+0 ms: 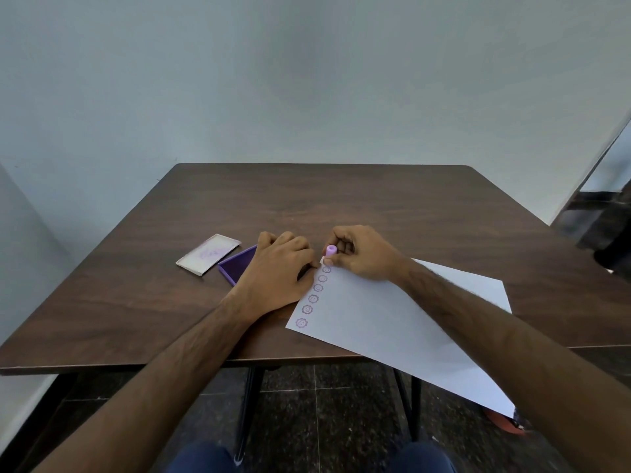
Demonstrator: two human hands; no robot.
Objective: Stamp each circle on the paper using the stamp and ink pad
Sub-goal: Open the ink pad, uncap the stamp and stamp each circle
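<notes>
A white sheet of paper [392, 322] lies slanted on the brown table, its near part hanging over the front edge. Several purple flower-shaped stamp marks [312, 298] run in a row along its left edge. My right hand [362, 254] pinches a small lilac stamp [331, 250] upright at the paper's far left corner, just past the last mark. My left hand [280, 271] rests with curled fingers on the table, its fingertips touching the paper's left edge. The open purple ink pad [237, 262] sits partly under my left hand.
The ink pad's clear lid [208, 254], smeared with purple, lies left of the pad. The dark wood table [341, 199] stands against a pale wall. Black table legs and a dark tiled floor show below the front edge. My knees are at the bottom.
</notes>
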